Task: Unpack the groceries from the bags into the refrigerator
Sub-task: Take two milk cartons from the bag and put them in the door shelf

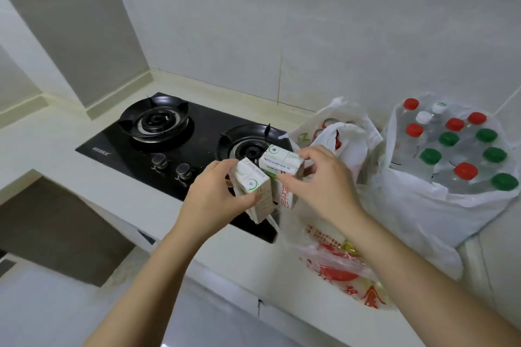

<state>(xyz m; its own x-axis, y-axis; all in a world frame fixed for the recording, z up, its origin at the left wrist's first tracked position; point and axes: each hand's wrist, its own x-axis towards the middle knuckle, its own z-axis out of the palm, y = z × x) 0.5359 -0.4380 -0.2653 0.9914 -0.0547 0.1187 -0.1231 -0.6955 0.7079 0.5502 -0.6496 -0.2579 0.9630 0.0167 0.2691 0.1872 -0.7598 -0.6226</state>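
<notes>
Two small white milk cartons with green marks are held above the stove's front right corner. My left hand (217,191) grips the left carton (252,183). The right carton (280,162) is pinched by my right hand (321,180), close beside the first. Under my right forearm lies a clear bag with red print (335,265). A white bag (335,132) stands behind the cartons. At the right, another white bag (423,205) holds several bottles with red, green and white caps (448,139). No refrigerator is in view.
A black two-burner gas stove (169,132) is set into the pale counter (42,144), with two knobs (172,166) at its front. Tiled walls close off the back and right. The counter's front edge drops to the floor at lower left.
</notes>
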